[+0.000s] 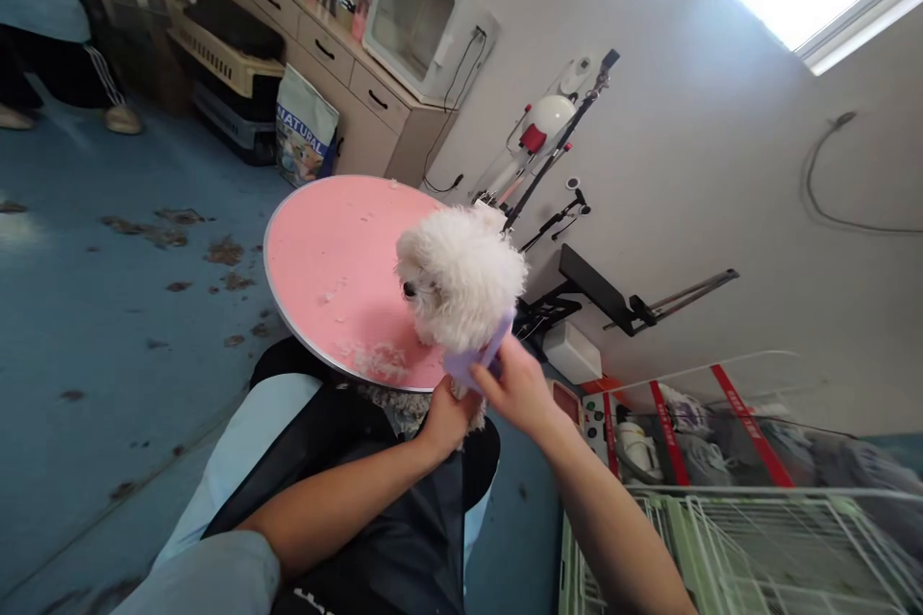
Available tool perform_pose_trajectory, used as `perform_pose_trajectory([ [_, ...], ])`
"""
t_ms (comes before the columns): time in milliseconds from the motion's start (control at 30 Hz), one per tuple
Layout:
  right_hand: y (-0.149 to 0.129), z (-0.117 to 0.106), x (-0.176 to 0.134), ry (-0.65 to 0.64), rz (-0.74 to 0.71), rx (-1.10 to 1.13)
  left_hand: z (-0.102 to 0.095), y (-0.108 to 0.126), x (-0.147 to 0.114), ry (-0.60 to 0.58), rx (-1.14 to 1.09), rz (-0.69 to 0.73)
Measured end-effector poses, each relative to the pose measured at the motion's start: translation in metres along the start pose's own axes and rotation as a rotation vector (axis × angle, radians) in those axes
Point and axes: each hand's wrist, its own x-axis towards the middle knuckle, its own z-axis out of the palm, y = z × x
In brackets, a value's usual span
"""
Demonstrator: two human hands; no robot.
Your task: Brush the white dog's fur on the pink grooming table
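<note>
A fluffy white dog (465, 274) is on the round pink grooming table (317, 259), at its near right side, its head toward the left. At the dog's near side is a light-purple, strip-like thing (461, 363); its exact kind is unclear. My right hand (523, 389) pinches the purple thing from the right. Just below the table edge, my left hand (443, 418) is closed beside the purple thing, and a bit of white shows at its fingers. What it grips is mostly hidden. Loose white hair (375, 360) lies on the tabletop.
Clumps of hair (225, 251) lie on the blue floor. Behind the table are a food bag (307, 130), pet carriers (231, 43) and a drawer cabinet (375, 101). A wire cage (764, 548) stands at right. Another person (54, 10) is at far left.
</note>
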Motion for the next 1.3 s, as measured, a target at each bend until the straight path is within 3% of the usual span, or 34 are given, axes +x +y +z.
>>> perform_pose_trajectory([
  [100,-0.004,-0.004,0.002,0.272,-0.059,-0.04,0.003,0.001,-0.004,-0.002,-0.062,-0.044],
  [133,-0.005,-0.005,0.002,0.302,-0.077,-0.02,0.004,0.003,-0.006,-0.014,-0.09,-0.04],
  [267,-0.01,-0.008,0.005,0.001,-0.035,-0.037,0.004,0.011,-0.012,-0.008,-0.102,-0.047],
  [300,-0.011,-0.008,0.006,0.033,-0.032,-0.062,0.004,0.012,-0.013,0.005,-0.081,-0.06],
  [400,-0.014,-0.009,0.008,0.291,-0.075,-0.027,0.002,0.015,-0.014,-0.008,-0.069,-0.065],
  [433,-0.014,-0.009,0.008,0.265,-0.083,0.0,0.001,0.015,-0.014,-0.015,-0.079,-0.052],
  [533,-0.013,-0.008,0.01,0.01,-0.03,-0.022,0.001,0.019,-0.015,-0.004,-0.04,-0.058],
  [567,-0.012,-0.008,0.01,0.038,-0.016,-0.053,0.001,0.021,-0.016,0.016,-0.005,-0.072],
  [667,-0.009,-0.006,0.007,0.392,-0.011,-0.051,0.0,0.028,-0.019,0.034,0.054,-0.105],
  [700,-0.009,-0.005,0.005,0.402,-0.008,-0.02,0.0,0.03,-0.021,0.015,0.043,-0.102],
  [800,-0.007,-0.002,0.0,0.168,0.071,0.035,-0.003,0.033,-0.026,-0.022,0.028,-0.102],
  [833,-0.006,-0.001,-0.001,0.19,0.1,0.021,-0.004,0.032,-0.028,-0.013,0.054,-0.113],
  [933,-0.004,-0.001,-0.004,0.495,0.108,0.012,-0.007,0.029,-0.03,0.01,0.137,-0.129],
  [967,-0.003,-0.001,-0.005,0.476,0.092,0.036,-0.007,0.027,-0.031,-0.002,0.135,-0.115],
  [1067,-0.001,0.001,-0.008,0.198,0.105,0.087,-0.008,0.026,-0.031,-0.024,0.109,-0.093],
  [1100,0.0,0.001,-0.008,0.234,0.125,0.07,-0.007,0.026,-0.032,-0.025,0.122,-0.102],
  [1167,0.002,0.0,-0.01,0.482,0.134,0.05,-0.007,0.027,-0.032,-0.032,0.167,-0.121],
  [1200,0.003,-0.001,-0.011,0.542,0.113,0.066,-0.007,0.028,-0.032,-0.033,0.174,-0.117],
  [1233,0.003,-0.001,-0.012,0.511,0.088,0.09,-0.007,0.028,-0.032,-0.041,0.167,-0.109],
  [1300,0.004,0.0,-0.014,0.284,0.068,0.127,-0.005,0.03,-0.032,-0.042,0.141,-0.108],
])
